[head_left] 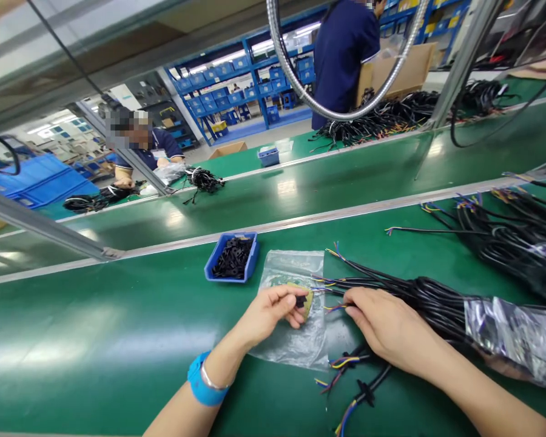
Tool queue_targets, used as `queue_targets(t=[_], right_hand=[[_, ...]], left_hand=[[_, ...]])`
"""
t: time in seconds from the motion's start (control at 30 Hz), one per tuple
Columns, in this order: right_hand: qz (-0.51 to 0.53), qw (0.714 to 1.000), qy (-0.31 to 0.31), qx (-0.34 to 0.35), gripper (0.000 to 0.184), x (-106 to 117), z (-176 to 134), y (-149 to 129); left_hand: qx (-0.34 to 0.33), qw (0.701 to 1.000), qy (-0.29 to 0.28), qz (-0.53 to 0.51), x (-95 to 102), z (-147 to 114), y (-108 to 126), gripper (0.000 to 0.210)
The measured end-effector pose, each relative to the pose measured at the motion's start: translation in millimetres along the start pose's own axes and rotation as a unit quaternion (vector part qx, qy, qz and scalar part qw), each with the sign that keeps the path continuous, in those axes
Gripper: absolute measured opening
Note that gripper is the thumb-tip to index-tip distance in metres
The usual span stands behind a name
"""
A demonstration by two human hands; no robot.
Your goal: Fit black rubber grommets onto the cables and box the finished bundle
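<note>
My left hand (275, 309) pinches a small black plastic clip (301, 301) above a clear plastic bag (295, 346) that lies flat on the green bench. A yellowish piece (308, 303) shows just behind the clip. To the right, my right hand (377, 315) closes its fingers on a black cable (348, 305) with stripped coloured wire ends. That cable belongs to a bundle of black cables (430, 297) wrapped in clear film (505, 337). Below, two cable ends lie apart, and one carries a black clip (366, 393).
A blue bin (231, 258) of black clips stands beyond my left hand. More cables (519, 237) are piled at the right. A metal rail (300, 223) runs behind. Two people, one (346, 54) standing, work across the line. A flexible metal hose (295, 82) hangs overhead.
</note>
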State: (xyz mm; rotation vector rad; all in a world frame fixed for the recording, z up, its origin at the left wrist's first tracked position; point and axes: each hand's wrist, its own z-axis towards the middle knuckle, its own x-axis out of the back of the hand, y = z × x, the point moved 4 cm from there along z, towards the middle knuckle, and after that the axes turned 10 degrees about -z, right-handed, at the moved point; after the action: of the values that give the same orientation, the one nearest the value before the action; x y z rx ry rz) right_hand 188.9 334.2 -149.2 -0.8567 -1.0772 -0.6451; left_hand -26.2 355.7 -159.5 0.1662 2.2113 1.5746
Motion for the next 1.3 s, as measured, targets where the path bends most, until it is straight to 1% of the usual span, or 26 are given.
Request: queue_targets(t=[0.1,0.17,0.2,0.23,0.3,0.37,0.4,0.47,0.53,0.57,0.6,0.67,0.73,0.77,0.83,0.9,0.97,1.0,1.03,1.07,1.1,1.13,1.17,1.2,1.23,1.3], right_hand=[[0.007,1.0,-0.028,-0.006,0.017,-0.1,0.3,-1.3],[0.006,0.999,-0.043,-0.01,0.017,0.1,0.2,-2.1],[0.005,0.999,-0.048,-0.01,0.018,0.5,0.2,-2.6],[0.003,0.999,-0.05,-0.01,0.018,1.0,0.2,-3.1],[-0.001,0.999,-0.051,-0.007,0.017,2.1,0.4,-3.9],[0.0,0.999,-0.051,-0.005,0.016,3.3,0.7,-4.5],[0.001,0.999,-0.05,-0.004,0.015,3.8,0.8,-4.7],[0.002,0.999,-0.048,-0.004,0.014,4.5,1.0,-5.0],[0.0,0.999,-0.044,-0.002,0.014,4.7,1.2,-5.5],[-0.002,0.999,-0.042,0.0,0.014,4.5,1.3,-5.7],[-0.004,0.999,-0.041,0.001,0.014,4.2,1.5,-5.9],[-0.006,0.999,-0.036,0.002,0.014,3.8,1.9,-5.9],[0.001,1.0,-0.025,0.001,0.015,4.1,2.3,-5.5],[0.007,1.0,-0.019,0.002,0.016,4.6,2.4,-5.4],[0.024,1.0,-0.007,0.011,0.019,5.9,2.4,-5.3],[0.045,0.999,0.008,0.024,0.021,7.6,2.1,-5.2],[0.079,0.996,0.03,0.033,0.021,10.2,1.8,-4.6],[0.101,0.993,0.045,0.037,0.02,12.1,1.6,-4.1],[0.126,0.989,0.062,0.039,0.018,14.5,1.4,-3.6],[0.152,0.984,0.079,0.041,0.016,17.2,1.3,-3.2],[0.177,0.979,0.095,0.042,0.015,20.1,1.2,-2.9],[0.197,0.973,0.11,0.043,0.013,23.0,1.1,-3.0],[0.213,0.968,0.125,0.043,0.012,25.9,0.9,-3.3],[0.226,0.963,0.141,0.043,0.011,28.8,0.6,-3.8],[0.235,0.958,0.159,0.043,0.011,31.4,0.1,-4.5],[0.252,0.948,0.192,0.044,0.012,35.1,-1.1,-6.2]], left_hand=[[-0.021,0.999,-0.003,0.027,-1.9,-3.9,-2.9,0.046],[-0.06,0.994,0.02,0.091,-1.6,-6.8,-1.0,0.037],[-0.083,0.986,0.03,0.142,-1.8,-8.0,0.6,0.032],[-0.109,0.973,0.042,0.201,-2.1,-9.1,2.7,0.027],[-0.17,0.934,0.064,0.308,-3.3,-11.1,7.7,0.018],[-0.216,0.903,0.088,0.362,-4.0,-12.9,11.4,0.009],[-0.222,0.898,0.099,0.368,-3.6,-13.4,11.9,0.006],[-0.206,0.902,0.11,0.364,-2.2,-13.3,10.4,0.004],[-0.184,0.901,0.103,0.379,-2.1,-12.4,7.8,0.007],[-0.183,0.895,0.093,0.396,-2.8,-11.8,7.0,0.009],[-0.192,0.885,0.083,0.416,-3.9,-11.3,6.8,0.012],[-0.236,0.852,0.067,0.463,-7.4,-10.5,8.2,0.016],[-0.285,0.806,0.058,0.516,-12.5,-9.8,10.0,0.016],[-0.298,0.782,0.054,0.544,-15.3,-9.1,10.4,0.015],[-0.291,0.747,0.042,0.596,-21.0,-6.6,10.4,0.013],[-0.26,0.733,0.027,0.628,-26.1,-3.9,10.5,0.012],[-0.238,0.737,0.016,0.632,-30.4,-2.3,12.1,0.013],[-0.234,0.747,0.018,0.623,-31.9,-2.2,13.8,0.013],[-0.23,0.764,0.026,0.602,-32.8,-2.2,15.7,0.013],[-0.223,0.794,0.037,0.565,-32.9,-2.3,17.6,0.011],[-0.208,0.836,0.051,0.505,-32.2,-2.3,19.2,0.01],[-0.18,0.885,0.064,0.424,-31.2,-2.0,19.6,0.007],[-0.144,0.932,0.072,0.326,-31.0,-1.5,18.7,0.007],[-0.105,0.966,0.076,0.222,-32.2,-1.0,17.0,0.009],[-0.071,0.987,0.077,0.126,-35.0,-0.5,15.3,0.013],[-0.034,0.997,0.074,-0.013,-44.0,0.5,13.4,0.019]])
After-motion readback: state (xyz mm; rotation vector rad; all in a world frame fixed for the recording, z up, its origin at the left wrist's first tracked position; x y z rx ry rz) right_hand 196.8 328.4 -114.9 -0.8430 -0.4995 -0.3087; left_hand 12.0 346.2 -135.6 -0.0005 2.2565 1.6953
